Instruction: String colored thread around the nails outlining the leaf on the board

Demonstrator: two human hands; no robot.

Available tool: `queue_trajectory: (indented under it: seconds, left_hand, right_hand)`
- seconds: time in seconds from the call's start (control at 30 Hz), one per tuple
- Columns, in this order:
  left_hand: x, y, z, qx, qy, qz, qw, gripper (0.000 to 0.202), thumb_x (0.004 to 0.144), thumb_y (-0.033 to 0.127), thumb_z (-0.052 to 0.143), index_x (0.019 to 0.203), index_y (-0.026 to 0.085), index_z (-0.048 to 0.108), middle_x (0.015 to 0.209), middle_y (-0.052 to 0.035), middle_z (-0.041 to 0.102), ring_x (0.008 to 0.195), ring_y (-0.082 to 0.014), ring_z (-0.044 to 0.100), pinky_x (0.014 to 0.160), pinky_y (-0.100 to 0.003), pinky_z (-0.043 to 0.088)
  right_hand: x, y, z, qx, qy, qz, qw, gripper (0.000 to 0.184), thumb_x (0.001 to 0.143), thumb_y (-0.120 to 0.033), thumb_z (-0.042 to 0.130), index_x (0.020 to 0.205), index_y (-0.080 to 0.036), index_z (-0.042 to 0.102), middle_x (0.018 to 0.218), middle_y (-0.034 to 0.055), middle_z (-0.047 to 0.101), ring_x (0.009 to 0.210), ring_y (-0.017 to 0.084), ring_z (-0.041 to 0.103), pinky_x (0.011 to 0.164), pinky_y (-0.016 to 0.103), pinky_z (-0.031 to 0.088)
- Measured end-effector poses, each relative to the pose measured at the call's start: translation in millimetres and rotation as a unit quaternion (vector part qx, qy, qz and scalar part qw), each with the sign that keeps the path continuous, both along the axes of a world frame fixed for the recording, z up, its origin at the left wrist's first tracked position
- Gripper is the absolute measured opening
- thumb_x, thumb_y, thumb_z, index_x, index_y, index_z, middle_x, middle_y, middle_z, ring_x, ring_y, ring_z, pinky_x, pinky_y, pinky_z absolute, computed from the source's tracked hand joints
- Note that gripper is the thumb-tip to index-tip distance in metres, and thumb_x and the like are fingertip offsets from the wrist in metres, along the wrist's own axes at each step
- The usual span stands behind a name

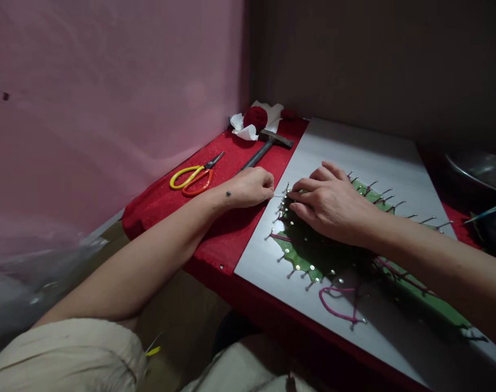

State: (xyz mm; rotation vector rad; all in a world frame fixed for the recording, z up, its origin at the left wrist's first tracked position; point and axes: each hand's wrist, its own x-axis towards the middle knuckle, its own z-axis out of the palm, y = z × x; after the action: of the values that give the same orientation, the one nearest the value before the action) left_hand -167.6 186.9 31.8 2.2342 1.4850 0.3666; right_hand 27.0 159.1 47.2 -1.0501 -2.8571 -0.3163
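A grey board lies on a red cloth and carries a green leaf-shaped sheet ringed with nails. Pink-red thread runs between some nails near the front. My left hand is pinched shut on a thin thread stretched toward a nail at the leaf's far-left tip. My right hand lies palm down on the leaf, its fingertips pressing at that same tip next to the nails.
Yellow-and-orange scissors and a hammer lie on the red cloth left of the board. A ball of dark red yarn sits on white paper in the corner. A metal bowl stands at the right. A pink wall is on the left.
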Motion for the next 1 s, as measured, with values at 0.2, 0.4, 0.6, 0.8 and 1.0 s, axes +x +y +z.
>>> queue_trajectory:
  seconds: [0.2,0.4,0.6,0.8,1.0]
  left_hand:
    - [1,-2,0.2,-0.001,-0.002,-0.001,1.0,0.01,0.072,0.018,0.052,0.068,0.015,0.061,0.062,0.0011,0.056,0.061,-0.0111,0.047,0.055,-0.023,0.031]
    - [2,1,0.0,-0.031,-0.02,0.039,0.999,0.008,0.069,0.018,0.054,0.066,0.015,0.061,0.059,0.002,0.055,0.058,-0.0106,0.046,0.055,-0.023,0.032]
    - [-2,4,-0.1,0.029,-0.078,0.158,0.984,0.014,0.076,0.019,0.048,0.075,0.015,0.062,0.063,0.0,0.057,0.059,-0.0117,0.049,0.059,-0.024,0.038]
    - [3,-2,-2.5,0.02,-0.122,0.081,0.989,0.018,0.074,0.015,0.053,0.09,0.019,0.06,0.073,0.0005,0.062,0.063,-0.0112,0.056,0.063,-0.024,0.043]
    - [14,7,-2.1,-0.03,-0.161,0.043,0.986,0.019,0.074,0.015,0.054,0.091,0.017,0.062,0.068,0.001,0.057,0.06,-0.0094,0.052,0.059,-0.022,0.041]
  right_hand:
    - [0,0,-2.9,-0.002,0.003,0.01,1.0,0.036,0.092,-0.033,0.038,0.092,-0.021,0.072,0.097,0.0045,0.067,0.092,0.023,0.049,0.104,0.051,0.017]
    - [-1,-1,1.1,-0.011,0.002,0.01,1.0,0.036,0.092,-0.032,0.038,0.088,-0.021,0.072,0.098,0.005,0.067,0.094,0.023,0.049,0.107,0.052,0.013]
    - [27,-6,14.5,-0.048,0.129,0.001,0.991,0.043,0.095,-0.033,0.033,0.08,-0.022,0.072,0.1,0.0047,0.067,0.088,0.02,0.051,0.097,0.046,0.03]
    - [66,-36,23.3,-0.067,0.231,-0.043,0.97,0.036,0.094,-0.035,0.035,0.095,-0.024,0.07,0.102,0.0053,0.068,0.093,0.023,0.056,0.097,0.05,0.033]
    - [93,-61,13.5,-0.057,0.306,-0.06,0.949,0.029,0.092,-0.034,0.041,0.099,-0.031,0.068,0.1,0.0022,0.068,0.096,0.024,0.06,0.104,0.057,0.028]
